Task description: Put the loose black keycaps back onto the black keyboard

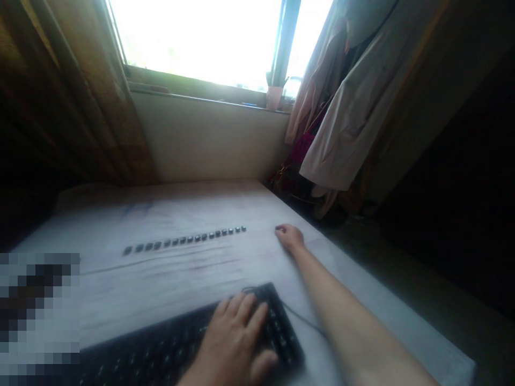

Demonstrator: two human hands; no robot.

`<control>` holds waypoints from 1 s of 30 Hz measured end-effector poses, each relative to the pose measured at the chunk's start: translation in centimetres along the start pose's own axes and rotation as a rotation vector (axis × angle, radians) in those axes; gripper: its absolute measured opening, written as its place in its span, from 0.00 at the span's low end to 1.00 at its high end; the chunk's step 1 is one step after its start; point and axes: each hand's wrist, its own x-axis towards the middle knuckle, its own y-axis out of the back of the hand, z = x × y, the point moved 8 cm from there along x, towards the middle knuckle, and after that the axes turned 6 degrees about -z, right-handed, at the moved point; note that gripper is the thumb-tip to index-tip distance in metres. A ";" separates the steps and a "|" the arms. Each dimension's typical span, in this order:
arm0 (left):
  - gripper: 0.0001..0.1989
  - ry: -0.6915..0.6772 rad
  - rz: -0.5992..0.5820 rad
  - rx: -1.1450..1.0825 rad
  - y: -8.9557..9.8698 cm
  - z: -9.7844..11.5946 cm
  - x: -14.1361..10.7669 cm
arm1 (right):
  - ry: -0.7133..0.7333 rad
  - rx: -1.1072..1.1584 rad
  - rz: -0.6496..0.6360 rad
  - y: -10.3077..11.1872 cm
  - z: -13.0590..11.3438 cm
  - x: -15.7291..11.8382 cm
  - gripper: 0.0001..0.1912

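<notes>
A black keyboard (173, 332) lies at the near side of a surface covered with a pale cloth. My left hand (233, 338) rests palm down on its right part, fingers stretched out and somewhat apart. Farther off, my right hand (290, 237) pinches a small dark keycap (277, 229) between thumb and fingers, close to the cloth. To the left of that hand runs a long, slightly slanting row of dark keycaps (190, 239), with a gap between its right end and my fingers. Blur hides the keyboard's single keys.
The pale cloth (225, 273) has wrinkles and ends at a right edge. A dark cable (301, 316) runs from the keyboard under my right forearm. Behind stand a bright window (197, 43), a curtain (112, 96), a pot (274, 97) and hanging clothes (341, 118). Pixelation covers the lower left.
</notes>
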 end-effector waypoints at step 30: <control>0.31 0.021 0.028 -0.053 0.7 0.2 -0.1 | 0.432 0.062 -0.501 -0.5 -4.1 -17.4 0.10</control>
